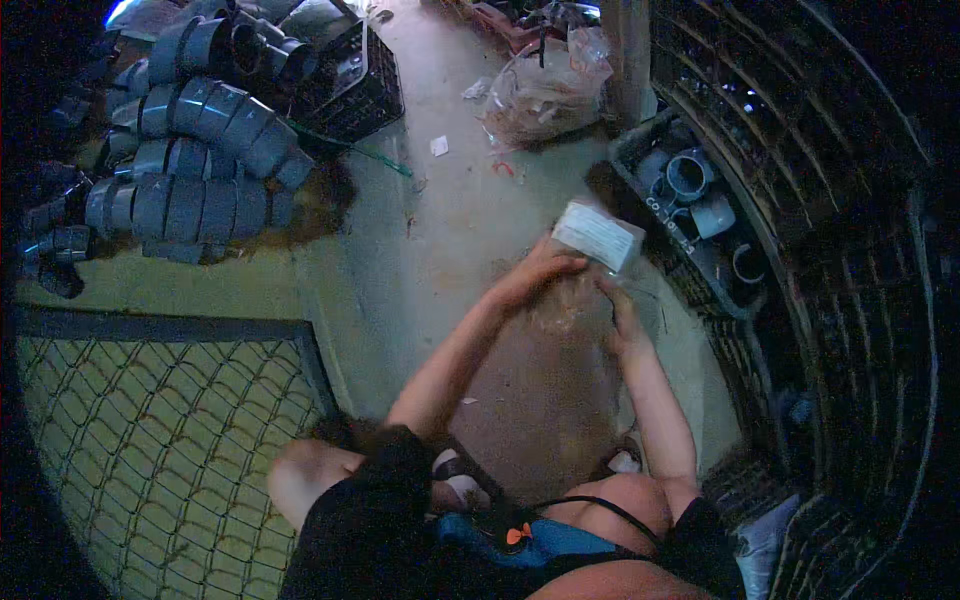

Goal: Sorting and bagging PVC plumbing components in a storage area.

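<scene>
A clear plastic bag [559,313] with a white printed label [596,234] is held out in front of me above the floor. My left hand [546,268] grips its left side, fingers curled just below the label. At the lower right, my right hand [621,309] has its thumb and fingertips on the plastic. The label bears small writing, too blurred to make out. What the bag contains cannot be told.
Grey plastic pipe fittings [202,187] are piled at the left, by a black crate [352,86]. A stuffed plastic bag [547,94] lies ahead. Stacked crates [712,289] stand right, the nearest top one holding grey fittings [686,178]. Chain-link mesh panel [180,450] lies left.
</scene>
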The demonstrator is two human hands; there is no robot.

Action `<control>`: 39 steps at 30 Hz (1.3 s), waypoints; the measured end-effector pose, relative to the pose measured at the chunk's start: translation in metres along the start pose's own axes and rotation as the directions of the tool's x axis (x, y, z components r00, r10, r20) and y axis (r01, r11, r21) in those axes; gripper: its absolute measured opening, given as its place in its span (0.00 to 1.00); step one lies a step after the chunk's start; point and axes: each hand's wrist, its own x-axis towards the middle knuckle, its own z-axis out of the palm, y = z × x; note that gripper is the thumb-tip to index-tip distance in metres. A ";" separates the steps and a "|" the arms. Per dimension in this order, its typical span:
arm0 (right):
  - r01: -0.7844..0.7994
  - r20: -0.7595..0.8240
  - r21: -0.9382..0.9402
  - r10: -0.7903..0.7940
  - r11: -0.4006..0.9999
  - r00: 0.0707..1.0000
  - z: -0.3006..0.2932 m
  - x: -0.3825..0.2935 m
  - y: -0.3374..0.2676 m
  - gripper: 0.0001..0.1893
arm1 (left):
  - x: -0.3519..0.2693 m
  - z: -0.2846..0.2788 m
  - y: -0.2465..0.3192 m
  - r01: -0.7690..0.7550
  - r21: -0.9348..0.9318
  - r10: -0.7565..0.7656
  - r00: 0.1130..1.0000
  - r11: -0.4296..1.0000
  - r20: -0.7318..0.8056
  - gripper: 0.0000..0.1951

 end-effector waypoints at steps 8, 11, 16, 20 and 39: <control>0.111 -0.143 -0.309 -0.162 0.945 0.976 0.030 -0.024 -0.033 0.28 | 0.138 -0.131 0.078 0.237 0.712 0.386 0.706 0.661 -0.593 0.31; 0.224 -0.211 -0.538 -0.387 0.813 0.898 0.044 -0.033 -0.037 0.29 | 0.192 -0.144 0.068 0.360 0.680 0.154 0.806 0.638 -0.572 0.30; 0.359 -0.170 -0.591 -0.547 0.722 0.820 0.064 -0.070 -0.054 0.34 | 0.213 -0.127 0.061 0.514 0.629 0.133 0.703 0.583 -0.699 0.28; 0.267 -0.221 -0.776 -0.643 0.571 0.734 0.075 -0.104 -0.078 0.31 | 0.186 -0.115 0.080 0.531 0.635 0.082 0.727 0.561 -0.682 0.22; 0.184 0.749 -0.372 -0.178 -0.910 0.638 0.220 -0.060 -0.093 0.32 | -0.094 -0.093 -0.024 0.238 0.216 0.079 0.481 0.947 -0.873 0.16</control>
